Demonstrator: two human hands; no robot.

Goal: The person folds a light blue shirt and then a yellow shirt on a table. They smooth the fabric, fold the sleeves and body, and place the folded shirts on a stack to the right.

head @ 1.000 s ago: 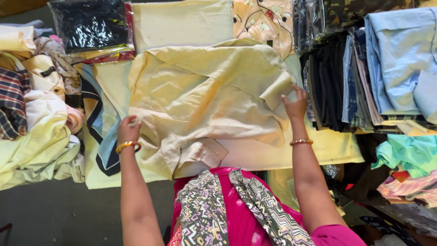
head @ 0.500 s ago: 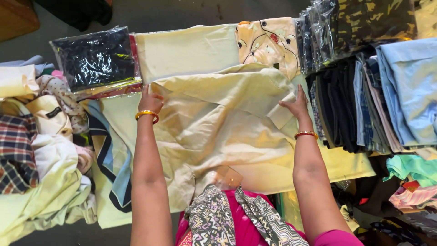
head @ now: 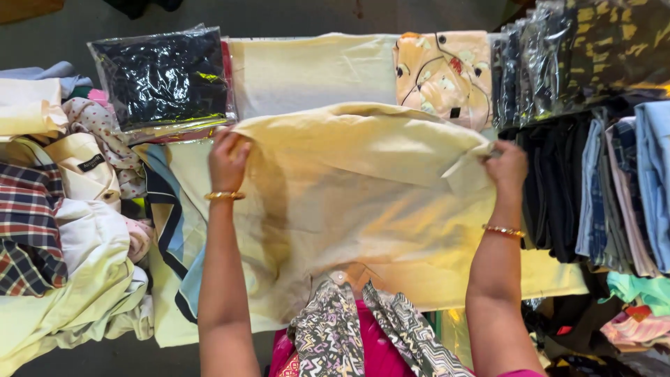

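Both hands' fingers [head: 222,150] tuck behind the pale yellow cloth [head: 349,202]; right-hand garment stacks [head: 628,181] run off-frame

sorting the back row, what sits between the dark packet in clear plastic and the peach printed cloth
In the head view, a folded pale yellow cloth lies between the dark packet and the peach printed cloth.

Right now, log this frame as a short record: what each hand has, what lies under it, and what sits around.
left hand: grips the left upper edge of the pale yellow garment
right hand: pinches its right upper corner
garment state: spread wide, partly lifted
beneath: pale yellow cloth on the table
beyond: dark garment in clear plastic bag, printed peach fabric
left side: plaid shirt among heaped clothes
right side: stacked folded clothes
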